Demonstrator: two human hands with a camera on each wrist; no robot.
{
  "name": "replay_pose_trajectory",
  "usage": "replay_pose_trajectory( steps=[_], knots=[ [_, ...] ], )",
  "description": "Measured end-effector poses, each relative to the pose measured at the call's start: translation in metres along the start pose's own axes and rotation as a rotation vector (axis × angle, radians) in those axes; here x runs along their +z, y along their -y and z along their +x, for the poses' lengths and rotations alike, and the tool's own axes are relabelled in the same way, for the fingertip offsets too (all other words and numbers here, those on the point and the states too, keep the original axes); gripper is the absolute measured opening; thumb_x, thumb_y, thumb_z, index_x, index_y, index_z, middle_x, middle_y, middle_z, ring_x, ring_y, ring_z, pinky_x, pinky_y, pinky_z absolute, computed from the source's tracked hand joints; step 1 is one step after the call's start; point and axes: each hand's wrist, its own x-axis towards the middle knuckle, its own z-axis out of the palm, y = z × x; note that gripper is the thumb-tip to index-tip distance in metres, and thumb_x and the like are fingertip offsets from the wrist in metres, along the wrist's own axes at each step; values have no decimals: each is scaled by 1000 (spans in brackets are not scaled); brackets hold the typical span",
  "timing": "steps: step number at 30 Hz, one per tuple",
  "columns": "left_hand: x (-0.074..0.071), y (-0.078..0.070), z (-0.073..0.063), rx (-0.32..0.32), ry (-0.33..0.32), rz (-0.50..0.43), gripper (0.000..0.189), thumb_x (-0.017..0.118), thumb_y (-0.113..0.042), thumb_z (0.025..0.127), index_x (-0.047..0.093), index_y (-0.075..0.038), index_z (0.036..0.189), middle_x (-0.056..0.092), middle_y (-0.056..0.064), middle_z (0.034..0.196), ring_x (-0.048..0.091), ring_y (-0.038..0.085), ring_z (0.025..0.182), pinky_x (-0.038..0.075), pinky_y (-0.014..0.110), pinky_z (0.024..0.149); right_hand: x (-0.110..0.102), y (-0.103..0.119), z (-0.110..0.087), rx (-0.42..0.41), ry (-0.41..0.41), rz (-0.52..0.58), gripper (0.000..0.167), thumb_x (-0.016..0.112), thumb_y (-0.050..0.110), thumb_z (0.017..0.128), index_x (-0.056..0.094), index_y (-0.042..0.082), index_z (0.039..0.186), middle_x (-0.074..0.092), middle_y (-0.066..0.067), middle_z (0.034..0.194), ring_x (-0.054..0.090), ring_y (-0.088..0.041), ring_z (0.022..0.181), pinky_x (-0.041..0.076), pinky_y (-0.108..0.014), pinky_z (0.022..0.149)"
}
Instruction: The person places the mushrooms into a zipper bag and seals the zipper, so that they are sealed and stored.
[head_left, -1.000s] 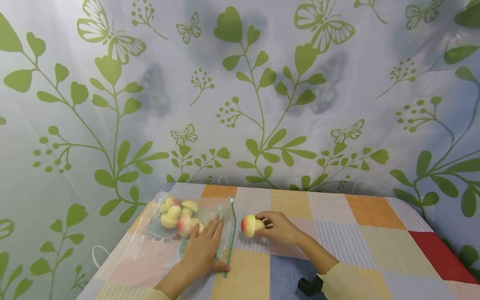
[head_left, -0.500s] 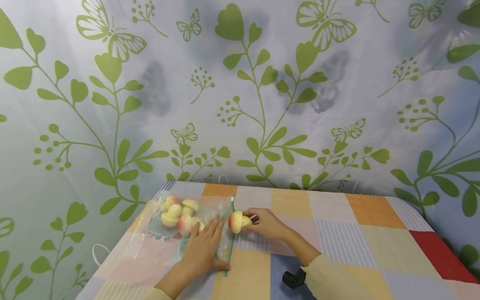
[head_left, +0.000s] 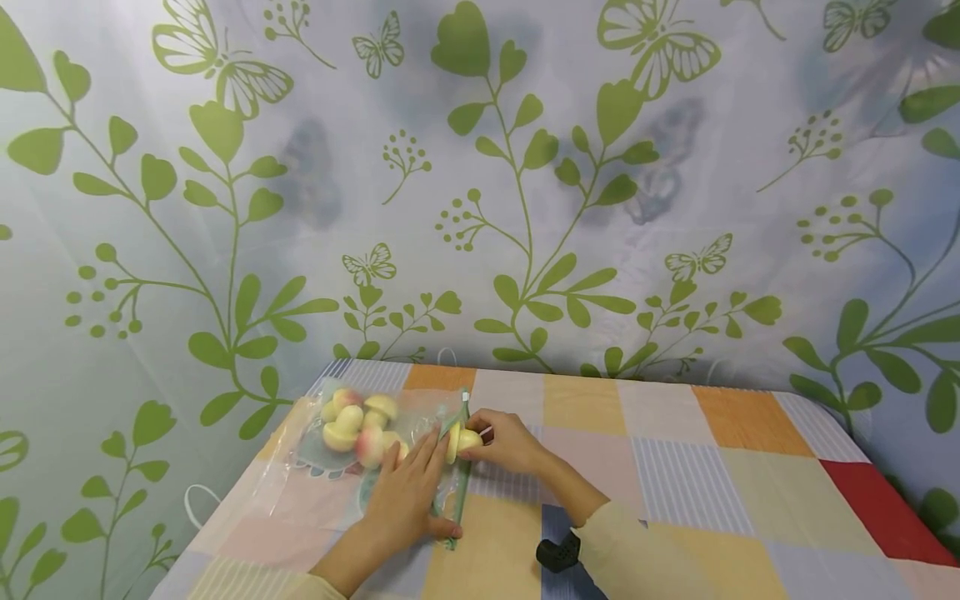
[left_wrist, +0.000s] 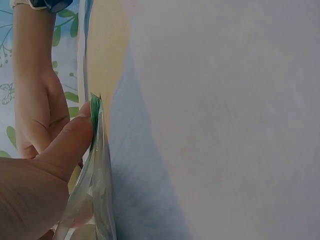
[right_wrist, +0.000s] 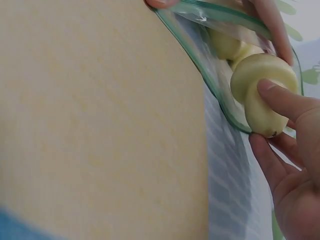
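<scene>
A clear zip bag (head_left: pixel 427 408) with a green-edged mouth lies on the table, several toy mushrooms (head_left: pixel 342 429) inside. My left hand (head_left: pixel 405 492) lies over the bag near its mouth, fingers extended and thumb on the green edge (left_wrist: pixel 95 112). With thumb and fingers, my right hand (head_left: pixel 506 442) pinches one more pale yellow mushroom (right_wrist: pixel 262 90) by its stem. Its cap is at the parted mouth of the bag, pointing inward. In the right wrist view, the thumb (right_wrist: pixel 285 97) presses the stem from above. Left fingers partly cover the bagged mushrooms in the head view.
A patchwork cloth (head_left: pixel 675 467) covers the table. Behind it hangs a curtain (head_left: pixel 525 208) printed with green leaves and butterflies. A black device (head_left: pixel 558 552) sits at the right wrist. A white loop (head_left: pixel 198 504) shows by the table's left edge.
My right hand has moved left with the mushroom, from beside the bag to its mouth, the cap now past the green edge. The left hand has stayed in place.
</scene>
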Motion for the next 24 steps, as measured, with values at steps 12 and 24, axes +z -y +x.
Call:
replay_pose_trajectory(
  steps=[12,24],
  knots=[
    [-7,-2,1,-6,38,22,134,77,-78,62,32,6,158,27,24,165,35,38,148,29,71,111,9,4,3,19,6,-10,32,84,12,89,71,4,117,71,-6,111,73,-22,97,60,-28,75],
    [-6,-2,3,-10,56,-12,135,78,-76,62,30,6,158,23,25,166,30,38,150,28,71,112,6,-1,5,16,37,4,37,78,7,93,69,2,128,70,-12,120,72,-31,106,60,-30,77]
  ],
)
